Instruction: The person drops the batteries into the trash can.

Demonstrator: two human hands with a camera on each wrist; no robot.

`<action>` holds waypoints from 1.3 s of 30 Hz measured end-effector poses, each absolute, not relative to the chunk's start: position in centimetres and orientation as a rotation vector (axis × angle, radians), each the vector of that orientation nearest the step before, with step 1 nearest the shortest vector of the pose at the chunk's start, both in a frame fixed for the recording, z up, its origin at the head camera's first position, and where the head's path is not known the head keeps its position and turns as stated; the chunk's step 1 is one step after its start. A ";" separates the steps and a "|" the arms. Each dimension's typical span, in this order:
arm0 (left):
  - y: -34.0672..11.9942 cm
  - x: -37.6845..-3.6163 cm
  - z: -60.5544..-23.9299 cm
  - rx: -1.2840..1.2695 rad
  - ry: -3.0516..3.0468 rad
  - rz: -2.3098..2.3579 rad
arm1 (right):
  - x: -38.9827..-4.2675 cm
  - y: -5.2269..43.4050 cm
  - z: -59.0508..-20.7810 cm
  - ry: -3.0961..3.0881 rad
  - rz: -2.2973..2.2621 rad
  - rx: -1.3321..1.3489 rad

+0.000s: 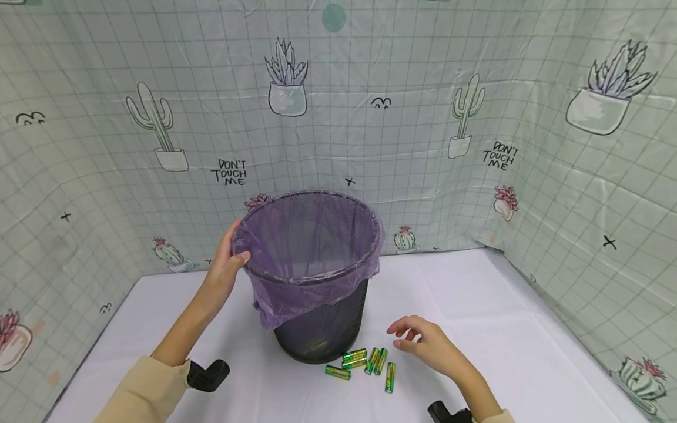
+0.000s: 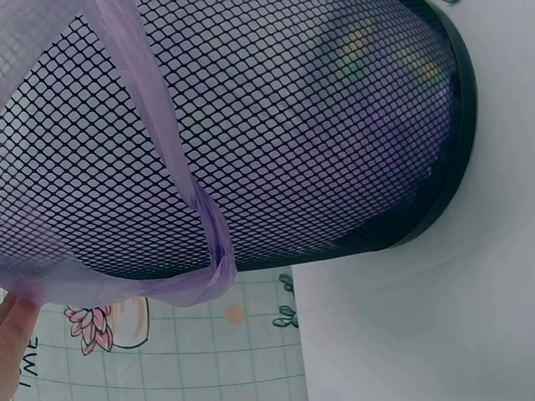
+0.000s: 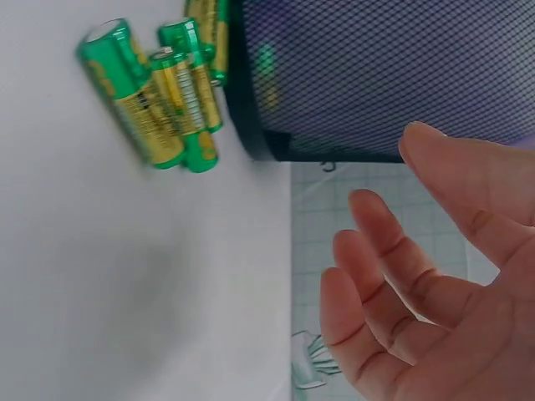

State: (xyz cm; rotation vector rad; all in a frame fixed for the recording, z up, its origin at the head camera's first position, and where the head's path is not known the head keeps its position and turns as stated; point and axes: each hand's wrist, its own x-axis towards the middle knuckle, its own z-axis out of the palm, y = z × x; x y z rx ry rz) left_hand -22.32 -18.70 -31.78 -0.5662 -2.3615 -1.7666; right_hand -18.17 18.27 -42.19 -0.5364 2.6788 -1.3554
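Mesh bin (image 1: 322, 317) rim in left hand (image 1: 226, 264)

A white desk (image 1: 476, 305) carries everything; behind and along both its side edges hangs a pale green grid-patterned backdrop (image 1: 402, 135) (printed with cacti and "DON'T TOUCH ME").

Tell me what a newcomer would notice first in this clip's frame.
The black mesh bin with its purple bag stands mid-table, and the left hand grips its rim. In front of the bin a small cluster of green batteries lies on the white table, with the right hand hovering open just beside them. Behind it all hangs a cactus-print backdrop.
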 end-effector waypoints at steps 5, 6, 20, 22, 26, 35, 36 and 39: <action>-18.6 -22.4 -31.7 -0.561 -2.365 -1.757 | -18.1 18.7 -43.4 2.576 -1.344 -0.538; -18.6 -22.3 -31.7 -0.562 -2.366 -1.759 | -18.1 18.8 -43.7 2.551 -1.338 -0.534; -18.5 -22.4 -31.6 -0.560 -2.373 -1.756 | -17.6 19.0 -46.3 2.434 -1.330 -0.543; -18.5 -22.4 -31.6 -0.559 -2.374 -1.761 | -17.6 18.9 -46.6 2.453 -1.308 -0.534; -18.6 -22.4 -31.6 -0.553 -2.381 -1.758 | -17.4 18.6 -46.9 2.522 -1.267 -0.511; -18.7 -22.4 -31.7 -0.566 -2.358 -1.781 | -17.0 18.1 -47.3 2.631 -1.250 -0.420; -18.7 -22.4 -31.8 -0.566 -2.357 -1.781 | -17.0 18.1 -47.4 2.629 -1.260 -0.398; -18.7 -22.4 -31.8 -0.564 -2.356 -1.783 | -16.9 18.2 -47.5 2.620 -1.294 -0.345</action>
